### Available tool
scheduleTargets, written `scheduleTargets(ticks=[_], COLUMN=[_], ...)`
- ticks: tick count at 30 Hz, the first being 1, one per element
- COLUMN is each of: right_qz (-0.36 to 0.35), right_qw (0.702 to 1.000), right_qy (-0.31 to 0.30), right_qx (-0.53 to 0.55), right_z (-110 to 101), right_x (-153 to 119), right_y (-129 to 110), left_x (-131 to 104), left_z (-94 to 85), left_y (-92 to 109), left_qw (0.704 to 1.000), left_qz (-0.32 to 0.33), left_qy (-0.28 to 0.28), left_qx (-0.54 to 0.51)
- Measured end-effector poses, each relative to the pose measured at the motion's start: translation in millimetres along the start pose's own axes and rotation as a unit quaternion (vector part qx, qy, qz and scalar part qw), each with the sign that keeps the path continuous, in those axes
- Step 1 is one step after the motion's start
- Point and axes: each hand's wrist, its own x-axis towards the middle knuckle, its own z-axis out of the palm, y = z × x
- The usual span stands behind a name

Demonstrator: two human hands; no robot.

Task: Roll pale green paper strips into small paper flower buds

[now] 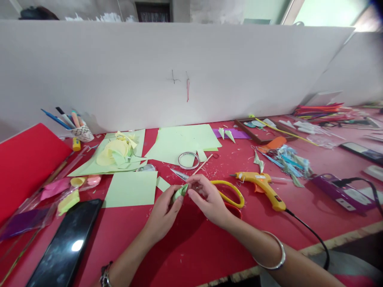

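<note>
A small piece of pale green paper (180,192), curled into a roll or cone, is pinched between the thumb and fingers of my left hand (164,212). The fingers of my right hand (211,202) close at the paper's upper right edge, with thumb and index tip on either side of it. Just behind the hands lie scissors (229,192) with yellow-and-red handles, their blades partly covered by my right hand. A silver ring-shaped roll (189,160) rests on large green sheets (179,137). Two finished-looking green paper cones (229,136) lie farther back.
To the right are a yellow glue gun (263,184) with a black cord, blue-green tassels (290,159) and a purple power strip (344,192). On the left lie a black phone (66,243), a green sheet (131,189), paper scraps (116,151) and a pen cup (83,132). A white board (134,75) stands behind.
</note>
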Motion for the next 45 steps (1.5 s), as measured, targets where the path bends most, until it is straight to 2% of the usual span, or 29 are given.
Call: scheduleTargets(ticks=[11, 19, 24, 31, 41, 45], right_qz=[-0.022, -0.020, -0.020, -0.025, -0.022, -0.021], right_qw=[0.999, 1.000, 1.000, 0.999, 0.999, 0.999], right_qy=[0.010, 0.012, 0.009, -0.003, 0.012, 0.012], right_qx=[0.024, -0.005, -0.009, -0.037, -0.027, -0.028], right_z=[1.6, 1.3, 1.0, -0.3, 0.9, 0.9], right_x=[0.1, -0.6, 0.0, -0.2, 0.3, 0.2], right_y=[4.5, 5.0, 5.2, 3.4, 2.7, 3.8], left_x=[1.3, 3.1, 2.6, 2.2, 1.6, 1.0], left_z=[-0.8, -2.9, -2.9, -2.3, -1.7, 0.3], left_y=[3.4, 5.3, 4.7, 2.0, 3.1, 2.4], left_qw=[0.999, 0.997, 0.997, 0.998, 0.997, 0.999], left_qz=[0.016, 0.059, 0.052, 0.044, 0.050, 0.034], left_qy=[-0.041, -0.023, -0.027, 0.003, 0.013, 0.013], left_qx=[0.000, 0.053, 0.051, 0.049, 0.063, 0.032])
